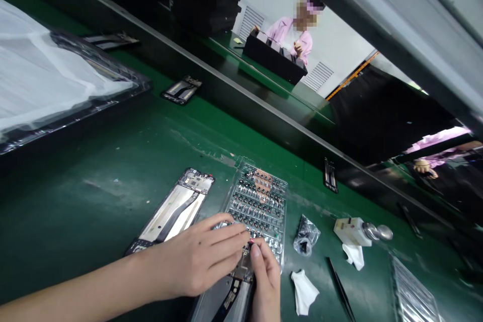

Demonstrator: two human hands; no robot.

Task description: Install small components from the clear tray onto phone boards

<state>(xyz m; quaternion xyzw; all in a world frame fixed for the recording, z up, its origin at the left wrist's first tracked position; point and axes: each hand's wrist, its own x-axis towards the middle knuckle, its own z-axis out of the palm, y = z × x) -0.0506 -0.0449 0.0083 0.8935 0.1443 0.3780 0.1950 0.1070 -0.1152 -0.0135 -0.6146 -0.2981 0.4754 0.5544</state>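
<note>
An opened phone (229, 303) with a bare circuit board and a dark flex cable lies tilted between my hands at the bottom centre. My right hand (267, 274) grips its upper right edge, thumb by a small red part at the top. My left hand (206, 251) reaches across the phone's top end with fingers bent and close together; what its fingertips hold is hidden. Just behind my hands lies a clear plastic tray (277, 211) with rows of small components. To the left, partly behind my left wrist, a second opened phone (177, 206) rests on the green table.
Black tweezers (339, 287), white wipes (304, 292), a small plastic bag (306, 234) and a white bottle (350, 231) with a metal cap are at right. A wrapped tray (68, 75) sits left. Along the rail lie phones (182, 90). Co-workers in pink (287, 35) sit beyond.
</note>
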